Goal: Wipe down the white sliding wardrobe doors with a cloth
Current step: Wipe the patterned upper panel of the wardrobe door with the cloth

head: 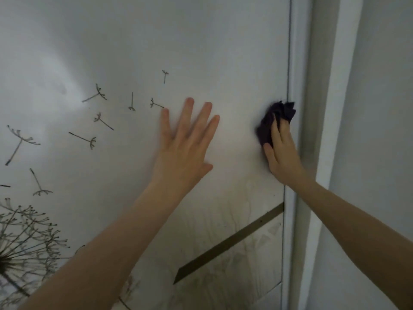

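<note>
**What your view leaves out**

Your right hand (282, 153) covers the lower part of the dark cloth (276, 117). Its fingertips sink into the folds, so you cannot tell whether they pinch the cloth or only press it. The palm of your left hand (185, 144) lies against the wardrobe door (223, 52), out of sight. Both forearms run off the bottom edge. The left edge cuts the dandelion print (24, 245), and the faint grey marks around the diagonal strip (230, 242) are too blurred to make out.
</note>
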